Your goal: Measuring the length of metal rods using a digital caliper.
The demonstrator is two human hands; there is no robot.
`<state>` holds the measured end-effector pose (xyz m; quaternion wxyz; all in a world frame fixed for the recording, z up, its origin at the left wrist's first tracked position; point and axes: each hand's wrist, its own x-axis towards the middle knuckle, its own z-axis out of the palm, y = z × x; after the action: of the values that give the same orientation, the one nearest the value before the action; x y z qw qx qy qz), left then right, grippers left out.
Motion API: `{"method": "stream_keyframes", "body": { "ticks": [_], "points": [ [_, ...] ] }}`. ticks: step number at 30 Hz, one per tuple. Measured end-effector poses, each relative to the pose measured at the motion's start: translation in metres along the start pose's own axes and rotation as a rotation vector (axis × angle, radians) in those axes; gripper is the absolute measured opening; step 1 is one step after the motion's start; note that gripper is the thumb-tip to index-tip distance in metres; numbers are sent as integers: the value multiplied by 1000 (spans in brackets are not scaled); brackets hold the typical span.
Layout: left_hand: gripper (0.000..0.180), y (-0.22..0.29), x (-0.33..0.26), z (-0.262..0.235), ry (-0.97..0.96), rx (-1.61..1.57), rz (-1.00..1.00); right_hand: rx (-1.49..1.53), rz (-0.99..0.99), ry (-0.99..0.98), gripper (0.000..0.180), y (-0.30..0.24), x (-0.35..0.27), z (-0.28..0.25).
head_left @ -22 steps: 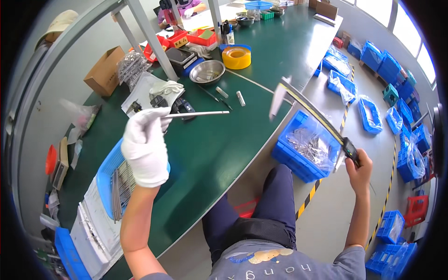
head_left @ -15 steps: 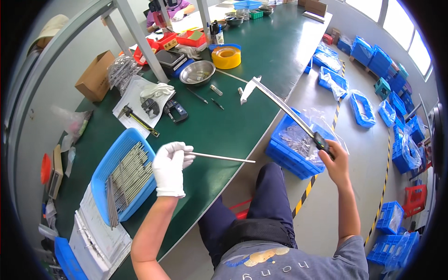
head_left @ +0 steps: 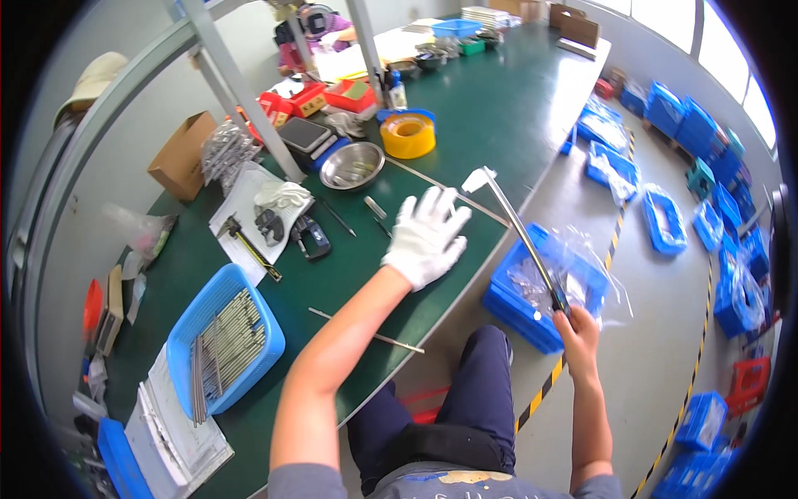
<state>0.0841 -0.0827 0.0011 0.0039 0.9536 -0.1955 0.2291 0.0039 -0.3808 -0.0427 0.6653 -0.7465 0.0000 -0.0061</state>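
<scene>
My left hand (head_left: 426,237), in a white glove, is open with fingers spread over the green table, close to a small clear tube (head_left: 375,207). It holds nothing. My bare right hand (head_left: 579,331) grips the dark display end of a long caliper (head_left: 524,237), whose beam slants up and left across the table edge. By the caliper's jaws is a white piece of paper or cloth (head_left: 477,179). A thin metal rod (head_left: 399,342) rests on the table at its front edge, its middle partly hidden beneath my left forearm. Several rods fill a light blue basket (head_left: 276,337) to the left.
A blue crate (head_left: 524,323) with plastic-bagged metal parts stands right of my knees. On the table are a steel bowl (head_left: 352,166), yellow tape (head_left: 407,135), a smaller caliper (head_left: 253,248), a black micrometer-like gauge (head_left: 311,238) and an open binder (head_left: 162,424). A person (head_left: 332,33) sits farther back.
My left hand has let go of the rod, now on the table, and reached forward and right with fingers spread. The caliper in my right hand has swung to a steeper slant and moved slightly nearer.
</scene>
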Motion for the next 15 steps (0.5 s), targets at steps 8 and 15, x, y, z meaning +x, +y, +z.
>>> {"method": "stream_keyframes", "body": {
  "ticks": [8,15],
  "points": [
    [40,-47,-15,34,-72,180,-394,-31,43,91,21,24,-6,-26],
    [25,-24,-59,-46,128,-146,-196,-360,-253,27,39,-22,0,-18]
  ]
}}
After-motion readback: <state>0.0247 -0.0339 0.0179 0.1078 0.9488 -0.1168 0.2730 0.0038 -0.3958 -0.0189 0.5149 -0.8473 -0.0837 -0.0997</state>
